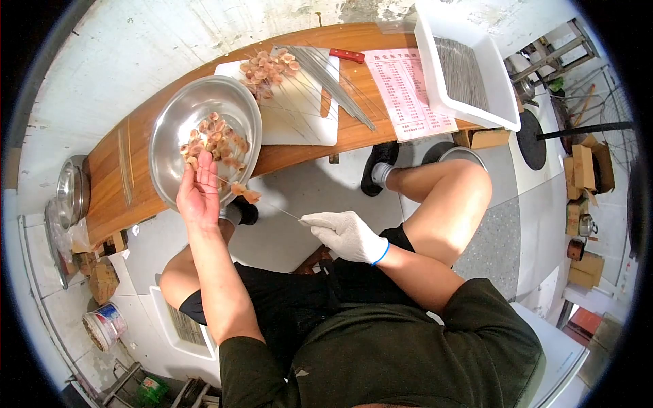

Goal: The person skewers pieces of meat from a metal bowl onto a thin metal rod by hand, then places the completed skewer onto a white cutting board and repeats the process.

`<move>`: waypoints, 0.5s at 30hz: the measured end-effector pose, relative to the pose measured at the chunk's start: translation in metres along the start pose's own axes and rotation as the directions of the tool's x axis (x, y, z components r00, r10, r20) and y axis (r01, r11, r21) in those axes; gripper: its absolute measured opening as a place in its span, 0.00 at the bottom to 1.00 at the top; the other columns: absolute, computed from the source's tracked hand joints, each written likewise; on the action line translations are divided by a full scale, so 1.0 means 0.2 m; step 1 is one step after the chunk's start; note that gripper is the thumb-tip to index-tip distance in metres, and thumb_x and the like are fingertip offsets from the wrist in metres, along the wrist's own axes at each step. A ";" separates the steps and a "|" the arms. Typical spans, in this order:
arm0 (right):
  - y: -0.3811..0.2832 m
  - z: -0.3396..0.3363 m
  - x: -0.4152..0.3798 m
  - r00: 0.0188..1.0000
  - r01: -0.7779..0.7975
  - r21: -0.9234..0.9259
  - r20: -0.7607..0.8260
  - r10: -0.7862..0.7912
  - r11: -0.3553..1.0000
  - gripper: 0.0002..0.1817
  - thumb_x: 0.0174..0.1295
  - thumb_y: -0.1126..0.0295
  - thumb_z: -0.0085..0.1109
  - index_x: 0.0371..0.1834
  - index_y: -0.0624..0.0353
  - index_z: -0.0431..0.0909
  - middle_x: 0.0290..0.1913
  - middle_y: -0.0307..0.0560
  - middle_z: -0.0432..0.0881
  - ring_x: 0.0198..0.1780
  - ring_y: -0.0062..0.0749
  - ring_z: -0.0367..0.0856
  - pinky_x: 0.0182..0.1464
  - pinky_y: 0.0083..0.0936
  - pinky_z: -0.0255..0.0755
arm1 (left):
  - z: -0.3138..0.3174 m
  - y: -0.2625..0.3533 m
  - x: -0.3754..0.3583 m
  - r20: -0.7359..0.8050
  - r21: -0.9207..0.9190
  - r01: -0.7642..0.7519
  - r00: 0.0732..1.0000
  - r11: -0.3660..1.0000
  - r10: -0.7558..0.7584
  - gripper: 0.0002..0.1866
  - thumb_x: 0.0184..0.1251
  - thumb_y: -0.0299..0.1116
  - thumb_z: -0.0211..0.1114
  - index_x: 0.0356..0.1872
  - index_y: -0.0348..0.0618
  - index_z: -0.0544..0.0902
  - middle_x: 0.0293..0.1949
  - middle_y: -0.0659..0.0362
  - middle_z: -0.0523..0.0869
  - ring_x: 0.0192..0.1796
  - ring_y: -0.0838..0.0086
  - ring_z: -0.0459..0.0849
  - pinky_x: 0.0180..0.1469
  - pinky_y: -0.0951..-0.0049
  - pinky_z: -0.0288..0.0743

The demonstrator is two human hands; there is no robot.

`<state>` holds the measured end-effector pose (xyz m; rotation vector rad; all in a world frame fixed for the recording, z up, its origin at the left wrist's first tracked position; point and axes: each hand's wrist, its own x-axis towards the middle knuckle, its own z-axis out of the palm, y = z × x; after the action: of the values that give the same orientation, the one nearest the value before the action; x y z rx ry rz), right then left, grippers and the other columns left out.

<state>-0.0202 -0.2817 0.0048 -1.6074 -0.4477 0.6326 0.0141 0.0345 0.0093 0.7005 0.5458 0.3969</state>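
Observation:
My left hand (200, 192), bare and palm up, reaches over the near rim of a steel bowl (165, 122). Its fingertips and thumb close on a piece of meat (192, 162) at the edge of a heap of small reddish-brown meat pieces (216, 138) in the bowl. In a white knitted glove, my right hand (345, 235) is closed around the near end of a thin skewer (277, 209) above my lap. The skewer points up and left, with a few meat pieces (245, 193) threaded toward its far end, just right of my left hand.
A white cutting board (299, 129) holds loaded skewers (269, 71) and bare skewers (330, 85). Beside them lie a red-handled knife (347, 55) and a pink printed sheet (408, 95). A white bin (503, 102) of skewers stands at the wooden table's (102, 180) right end.

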 end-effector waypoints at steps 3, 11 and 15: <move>0.00 0.00 0.00 1.000 -0.001 -0.020 0.004 0.001 1.000 0.16 0.67 0.73 0.55 0.55 0.69 0.79 0.51 0.54 0.86 0.52 0.28 0.84 0.57 0.24 0.75 | 0.00 0.00 0.00 -0.022 0.018 0.002 1.000 1.000 -0.001 0.18 0.79 0.32 0.50 0.62 0.30 0.69 0.59 0.43 0.80 0.61 0.61 0.81 0.66 0.61 0.74; 0.00 0.00 0.00 1.000 -0.012 0.002 0.020 0.012 1.000 0.16 0.68 0.73 0.55 0.55 0.69 0.79 0.51 0.56 0.86 0.53 0.32 0.84 0.57 0.25 0.75 | -0.01 0.00 0.01 -0.054 0.032 0.012 0.999 0.999 -0.011 0.17 0.78 0.32 0.52 0.59 0.32 0.73 0.54 0.47 0.84 0.56 0.65 0.84 0.61 0.65 0.78; 0.01 0.00 0.00 1.000 -0.013 -0.014 0.028 0.014 1.000 0.16 0.68 0.72 0.54 0.56 0.69 0.79 0.52 0.58 0.85 0.54 0.35 0.84 0.58 0.26 0.75 | 0.00 0.00 0.01 -0.079 0.039 0.010 0.997 0.999 -0.007 0.16 0.78 0.32 0.52 0.59 0.32 0.73 0.53 0.48 0.84 0.55 0.66 0.85 0.59 0.66 0.79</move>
<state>-0.0203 -0.2823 0.0023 -1.6177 -0.4631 0.6642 0.0163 0.0352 0.0092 0.7229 0.6326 0.4077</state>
